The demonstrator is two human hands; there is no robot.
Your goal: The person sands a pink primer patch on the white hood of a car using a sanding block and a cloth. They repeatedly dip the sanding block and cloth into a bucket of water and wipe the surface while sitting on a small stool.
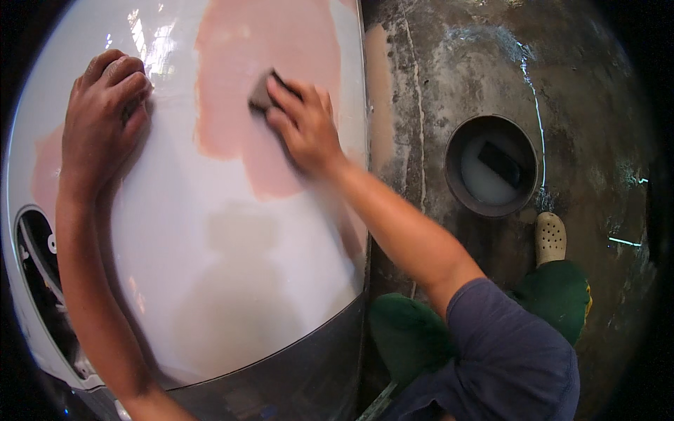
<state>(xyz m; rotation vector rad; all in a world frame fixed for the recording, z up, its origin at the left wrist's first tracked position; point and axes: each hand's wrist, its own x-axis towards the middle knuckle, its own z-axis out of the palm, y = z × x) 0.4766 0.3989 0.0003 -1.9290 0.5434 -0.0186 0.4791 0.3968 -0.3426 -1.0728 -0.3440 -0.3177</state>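
A white car body panel [182,281] spreads across the left half of the view, with a large pink filler patch [267,42] on it. My right hand [305,126] grips a small grey-brown sanding block [262,93] and presses it on the lower part of this patch. My left hand [105,116] rests at the panel's upper left, its fingers curled in. Whatever those fingers hold, if anything, is hidden. Just below that hand, another pink patch [48,168] shows partly behind my wrist.
A round dark bucket [455,189] of cloudy water stands on the wet, stained floor [597,126] to the right; a dark rectangular block [500,163] lies in it. My beige clog [551,237] is close by. An opening [35,245] in the bodywork sits at far left.
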